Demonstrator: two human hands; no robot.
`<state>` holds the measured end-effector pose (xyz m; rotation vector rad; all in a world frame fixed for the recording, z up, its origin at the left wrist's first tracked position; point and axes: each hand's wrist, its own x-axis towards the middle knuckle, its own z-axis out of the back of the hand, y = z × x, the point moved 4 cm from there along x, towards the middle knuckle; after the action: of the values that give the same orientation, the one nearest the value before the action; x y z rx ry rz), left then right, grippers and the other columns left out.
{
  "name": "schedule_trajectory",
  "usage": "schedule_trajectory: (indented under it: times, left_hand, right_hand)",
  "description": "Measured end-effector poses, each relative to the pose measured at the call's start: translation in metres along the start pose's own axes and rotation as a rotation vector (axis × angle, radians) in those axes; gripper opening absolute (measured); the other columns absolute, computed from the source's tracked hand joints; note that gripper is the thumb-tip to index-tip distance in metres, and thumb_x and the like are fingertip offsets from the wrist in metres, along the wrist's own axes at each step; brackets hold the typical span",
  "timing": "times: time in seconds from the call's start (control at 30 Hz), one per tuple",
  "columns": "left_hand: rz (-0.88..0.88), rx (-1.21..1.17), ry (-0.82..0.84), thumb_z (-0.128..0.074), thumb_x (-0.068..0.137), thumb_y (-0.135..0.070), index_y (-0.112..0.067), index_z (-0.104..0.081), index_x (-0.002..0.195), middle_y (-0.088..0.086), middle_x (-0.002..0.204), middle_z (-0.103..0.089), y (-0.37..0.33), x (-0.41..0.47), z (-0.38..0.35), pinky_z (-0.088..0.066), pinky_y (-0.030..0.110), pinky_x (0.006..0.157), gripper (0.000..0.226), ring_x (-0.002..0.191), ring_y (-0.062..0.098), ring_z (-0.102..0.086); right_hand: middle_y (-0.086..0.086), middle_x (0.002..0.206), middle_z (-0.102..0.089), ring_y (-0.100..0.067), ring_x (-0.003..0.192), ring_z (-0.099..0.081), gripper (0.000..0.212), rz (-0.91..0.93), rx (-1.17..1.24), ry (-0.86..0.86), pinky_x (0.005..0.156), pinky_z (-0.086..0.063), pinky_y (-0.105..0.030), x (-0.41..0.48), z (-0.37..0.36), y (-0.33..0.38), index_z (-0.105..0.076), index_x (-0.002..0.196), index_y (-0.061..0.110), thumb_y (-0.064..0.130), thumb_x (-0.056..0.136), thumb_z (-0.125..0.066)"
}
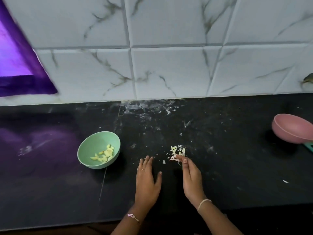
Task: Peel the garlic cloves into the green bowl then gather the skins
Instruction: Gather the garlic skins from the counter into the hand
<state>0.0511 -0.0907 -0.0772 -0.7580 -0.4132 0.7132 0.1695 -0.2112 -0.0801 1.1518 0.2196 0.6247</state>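
A green bowl (94, 146) stands on the black counter, left of centre, with several peeled yellow garlic cloves (105, 154) inside. A small pile of pale garlic skins (177, 150) lies on the counter to its right. My left hand (147, 180) rests flat on the counter, fingers straight, just left of the skins. My right hand (191, 177) stands on its edge with straight fingers, its fingertips touching the near side of the pile. A stray skin flake (164, 161) lies between the hands.
A pink bowl (293, 128) sits tilted at the right edge over a green object (309, 146). White tiled wall runs behind the counter (220, 167). A purple cloth (20, 68) hangs at the upper left. A loose skin (285, 181) lies far right.
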Motion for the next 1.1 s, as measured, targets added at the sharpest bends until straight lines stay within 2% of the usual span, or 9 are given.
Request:
schedule_trajectory:
  times: [0.07,0.17,0.23,0.47,0.6,0.73,0.87,0.97,1.1]
  left_hand:
    - [-0.001,0.24,0.06,-0.039,0.099,-0.046,-0.014,-0.012,0.154,-0.004,0.161,-0.007,0.007,0.0,-0.01,0.0,0.031,0.121,0.069,0.148,0.012,0.006]
    - [-0.045,0.488,0.1,0.005,0.09,-0.067,-0.008,0.001,0.153,0.005,0.162,0.006,0.004,0.0,-0.018,0.009,0.032,0.119,0.086,0.147,0.016,0.014]
    - [-0.068,0.555,0.138,0.025,0.078,-0.07,-0.008,0.007,0.152,0.006,0.16,0.012,0.005,0.004,-0.025,0.012,0.033,0.118,0.099,0.145,0.017,0.019]
    - [-0.088,0.634,0.244,0.015,0.083,-0.069,-0.01,0.018,0.15,0.005,0.157,0.026,0.0,0.03,-0.036,0.013,0.035,0.119,0.09,0.144,0.017,0.028]
    - [-0.101,0.616,0.267,0.022,0.079,-0.071,-0.011,0.019,0.15,0.002,0.157,0.029,0.0,0.044,-0.039,0.013,0.035,0.119,0.093,0.142,0.015,0.031]
    - [-0.098,0.61,0.278,0.027,0.077,-0.072,-0.012,0.02,0.15,0.001,0.156,0.029,0.001,0.055,-0.041,0.013,0.036,0.119,0.095,0.142,0.013,0.032]
    - [-0.12,0.627,0.305,0.02,0.081,-0.072,-0.012,0.019,0.15,0.001,0.157,0.028,-0.001,0.067,-0.044,0.013,0.038,0.12,0.091,0.142,0.014,0.031]
    - [-0.173,0.662,0.343,0.009,0.087,-0.072,-0.013,0.02,0.149,0.0,0.156,0.03,-0.004,0.076,-0.048,0.013,0.04,0.119,0.087,0.142,0.014,0.032]
    - [-0.306,0.652,0.405,0.006,0.089,-0.068,-0.017,0.015,0.151,-0.005,0.157,0.027,-0.01,0.086,-0.054,0.013,0.042,0.12,0.081,0.141,0.009,0.032]
  right_hand:
    - [0.007,0.14,-0.052,-0.011,0.131,-0.047,0.044,0.087,-0.286,-0.069,0.113,-0.032,-0.028,-0.004,0.013,0.01,-0.049,0.138,0.023,0.037,0.101,-0.031]
    - [0.001,0.157,-0.028,-0.014,0.147,-0.022,0.072,0.081,-0.708,-0.037,0.12,-0.008,-0.031,-0.004,0.019,-0.005,-0.021,0.153,0.009,0.051,0.094,-0.017]
    - [-0.006,0.162,-0.014,-0.017,0.15,-0.009,0.087,-0.012,-0.801,0.045,0.12,0.001,-0.033,-0.002,0.018,-0.024,-0.004,0.154,0.003,0.06,0.088,-0.006]
    - [-0.005,0.163,0.004,-0.012,0.15,0.006,0.097,-0.072,-0.848,0.142,0.118,0.011,-0.032,0.035,0.017,-0.036,0.012,0.152,0.003,0.068,0.08,0.009]
    - [0.002,0.163,-0.002,-0.004,0.148,0.003,0.071,0.003,-0.783,0.209,0.119,0.009,-0.03,0.068,0.011,-0.034,0.005,0.155,0.012,0.05,0.099,-0.015]
    - [0.015,0.161,-0.01,0.007,0.145,-0.005,0.06,0.203,-0.751,0.401,0.123,-0.003,-0.033,0.08,-0.002,-0.03,0.012,0.152,0.026,0.042,0.097,-0.006]
    - [0.029,0.151,-0.025,0.018,0.137,-0.017,0.055,0.184,-0.418,0.358,0.121,-0.008,-0.022,0.069,0.007,-0.027,-0.006,0.156,0.025,0.025,0.105,-0.028]
    - [0.018,0.159,-0.003,0.009,0.145,0.006,0.062,0.037,-0.497,0.176,0.122,0.0,-0.028,0.051,0.023,-0.031,-0.005,0.156,0.022,0.041,0.099,-0.022]
    - [0.007,0.158,0.024,-0.003,0.143,0.027,0.075,-0.078,-0.81,0.261,0.122,0.009,-0.033,0.019,0.026,-0.036,0.02,0.15,0.016,0.056,0.088,0.003]
